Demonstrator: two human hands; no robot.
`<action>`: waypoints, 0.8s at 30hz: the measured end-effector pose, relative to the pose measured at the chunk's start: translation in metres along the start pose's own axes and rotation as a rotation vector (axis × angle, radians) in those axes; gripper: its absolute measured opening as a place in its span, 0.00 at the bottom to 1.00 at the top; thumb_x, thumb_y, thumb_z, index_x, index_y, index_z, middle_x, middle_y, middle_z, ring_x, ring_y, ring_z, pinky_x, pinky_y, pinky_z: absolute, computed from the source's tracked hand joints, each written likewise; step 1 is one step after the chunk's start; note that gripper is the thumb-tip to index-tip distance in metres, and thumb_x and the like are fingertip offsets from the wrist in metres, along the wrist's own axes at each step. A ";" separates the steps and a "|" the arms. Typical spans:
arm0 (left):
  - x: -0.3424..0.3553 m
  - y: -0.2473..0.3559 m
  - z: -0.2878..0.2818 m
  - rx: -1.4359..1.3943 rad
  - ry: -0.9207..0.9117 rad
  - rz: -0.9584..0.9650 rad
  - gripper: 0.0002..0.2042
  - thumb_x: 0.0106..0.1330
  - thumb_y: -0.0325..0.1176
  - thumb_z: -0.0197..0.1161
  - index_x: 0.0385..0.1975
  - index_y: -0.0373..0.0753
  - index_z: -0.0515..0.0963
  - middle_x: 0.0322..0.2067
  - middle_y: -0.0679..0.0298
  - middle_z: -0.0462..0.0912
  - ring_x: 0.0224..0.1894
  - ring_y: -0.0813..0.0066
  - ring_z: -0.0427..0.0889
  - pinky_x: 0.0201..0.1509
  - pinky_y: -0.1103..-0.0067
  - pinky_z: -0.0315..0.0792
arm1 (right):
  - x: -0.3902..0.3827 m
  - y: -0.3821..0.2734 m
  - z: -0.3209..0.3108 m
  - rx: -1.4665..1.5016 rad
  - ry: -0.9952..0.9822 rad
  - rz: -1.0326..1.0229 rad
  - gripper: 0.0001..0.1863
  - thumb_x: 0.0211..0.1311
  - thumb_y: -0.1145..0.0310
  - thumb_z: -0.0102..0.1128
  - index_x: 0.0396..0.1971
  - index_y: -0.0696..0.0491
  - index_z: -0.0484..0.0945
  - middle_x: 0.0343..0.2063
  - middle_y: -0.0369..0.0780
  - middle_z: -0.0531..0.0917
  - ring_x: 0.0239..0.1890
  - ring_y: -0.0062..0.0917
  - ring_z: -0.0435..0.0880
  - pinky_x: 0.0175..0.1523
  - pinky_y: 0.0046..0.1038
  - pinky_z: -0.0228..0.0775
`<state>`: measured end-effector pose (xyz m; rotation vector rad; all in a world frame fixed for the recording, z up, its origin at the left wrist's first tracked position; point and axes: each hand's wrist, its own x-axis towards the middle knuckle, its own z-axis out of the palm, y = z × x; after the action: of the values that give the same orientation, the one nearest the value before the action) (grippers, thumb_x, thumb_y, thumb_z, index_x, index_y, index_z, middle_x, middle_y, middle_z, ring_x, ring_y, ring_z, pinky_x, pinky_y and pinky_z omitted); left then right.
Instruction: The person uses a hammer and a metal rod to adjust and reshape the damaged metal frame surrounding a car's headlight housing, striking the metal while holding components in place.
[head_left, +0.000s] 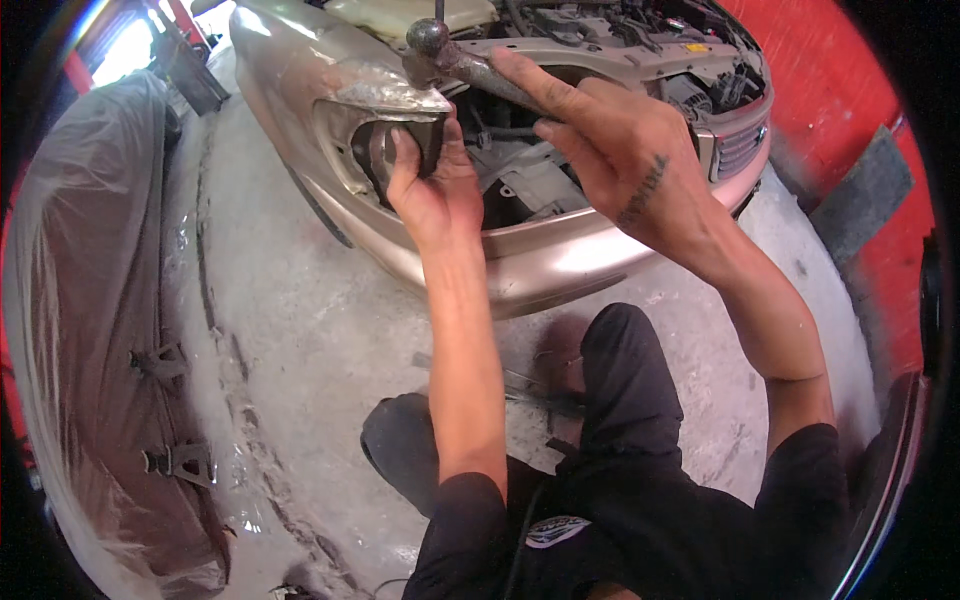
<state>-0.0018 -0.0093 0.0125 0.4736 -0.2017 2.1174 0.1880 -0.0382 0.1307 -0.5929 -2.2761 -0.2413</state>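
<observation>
Head: right hand (640,150) clamps fingers on hammer (478,68) above fender (315,80); left hand (447,200) clamps dark block (430,143), shape unclear, below. Keep them opposed.

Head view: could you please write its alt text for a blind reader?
A person's right hand holds a hammer near the tip of a car fender, while the left hand holds a dark block beneath it.

The hammer (470,72) is formed of dark, rough-looking metal. The fender (298,62) is coated in glossy paint, broken near its tip by a scuffed patch (372,82) of bare-looking metal. A smooth sheen is shown by the bumper (545,258). The sheet (88,300) is made of thin, wrinkled plastic. The floor (320,320) is surfaced roughly; the shirt (660,540) is cut from matt cloth.
</observation>
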 end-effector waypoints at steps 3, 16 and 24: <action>-0.002 -0.002 0.004 0.008 0.023 0.000 0.17 0.73 0.29 0.61 0.59 0.35 0.73 0.57 0.52 0.79 0.57 0.53 0.81 0.61 0.67 0.82 | 0.001 -0.002 -0.004 -0.051 0.001 -0.021 0.36 0.60 0.78 0.65 0.70 0.41 0.72 0.23 0.40 0.74 0.25 0.34 0.76 0.36 0.37 0.71; -0.001 -0.005 0.002 0.013 0.051 0.078 0.18 0.73 0.27 0.60 0.61 0.32 0.71 0.57 0.51 0.78 0.59 0.54 0.79 0.65 0.64 0.79 | 0.008 0.000 -0.009 -0.059 0.103 -0.121 0.36 0.61 0.76 0.65 0.70 0.35 0.72 0.24 0.41 0.76 0.26 0.35 0.78 0.34 0.37 0.72; -0.012 -0.020 0.013 -0.048 0.001 -0.048 0.20 0.73 0.29 0.60 0.62 0.30 0.70 0.59 0.52 0.77 0.61 0.54 0.77 0.70 0.63 0.74 | 0.004 -0.001 -0.005 -0.191 -0.125 -0.006 0.38 0.61 0.76 0.65 0.70 0.30 0.71 0.25 0.40 0.78 0.27 0.34 0.80 0.34 0.36 0.74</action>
<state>0.0244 -0.0116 0.0182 0.4447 -0.2376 2.0617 0.1886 -0.0400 0.1369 -0.7171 -2.3915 -0.4392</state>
